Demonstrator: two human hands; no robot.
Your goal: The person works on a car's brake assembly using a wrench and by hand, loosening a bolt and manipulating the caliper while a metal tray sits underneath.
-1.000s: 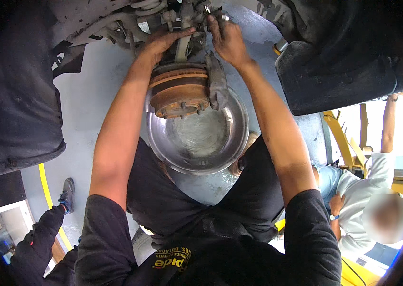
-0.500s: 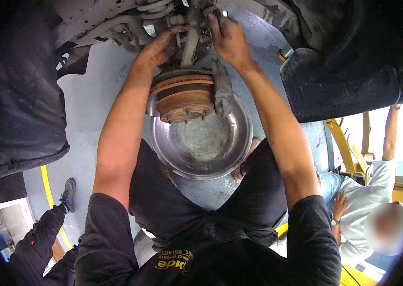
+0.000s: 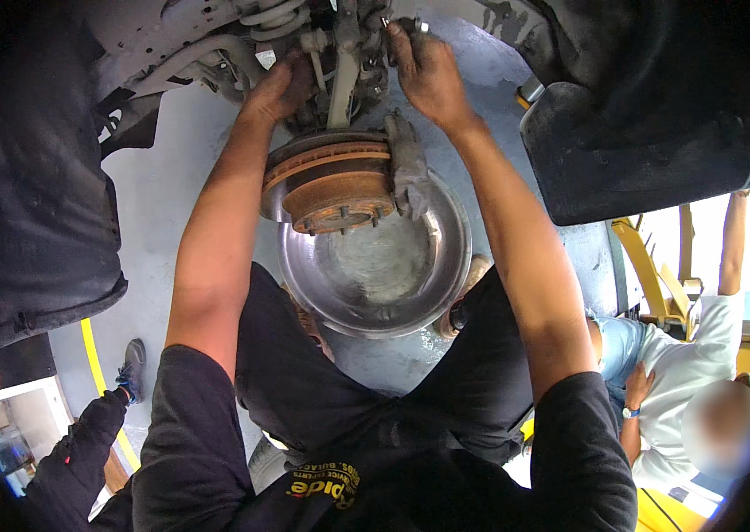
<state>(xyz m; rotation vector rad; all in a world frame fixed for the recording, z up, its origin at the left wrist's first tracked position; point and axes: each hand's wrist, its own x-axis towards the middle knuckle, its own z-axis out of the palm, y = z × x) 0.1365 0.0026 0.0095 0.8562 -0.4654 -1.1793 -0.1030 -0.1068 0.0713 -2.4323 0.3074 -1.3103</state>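
Above the brake disc, my left hand [image 3: 285, 87] reaches in beside the pale suspension arm [image 3: 346, 87], its fingers curled and partly hidden among dark parts. My right hand [image 3: 429, 78] is raised on the other side of that arm, closed with the thumb up. Small bright metal ends show by its thumb and fingers; what it grips is not clear. Below the hands hangs the rusty brake disc [image 3: 339, 191] with bare wheel studs. A grey brake caliper [image 3: 408, 164] sits on its right side. A coil spring [image 3: 276, 18] shows at the top.
A round shiny metal basin [image 3: 375, 321] stands on the grey floor under the disc, between my legs. Dark wheel-arch liners [image 3: 47, 195] hang at both sides. At right, a person in a white shirt [image 3: 685, 355] is near yellow equipment [image 3: 645, 266]. Another person's shoe [image 3: 132, 371] shows at left.
The brake disc and caliper have swung slightly left and turned. My left hand has shifted a little left and down with them. My right hand stays nearly in place.
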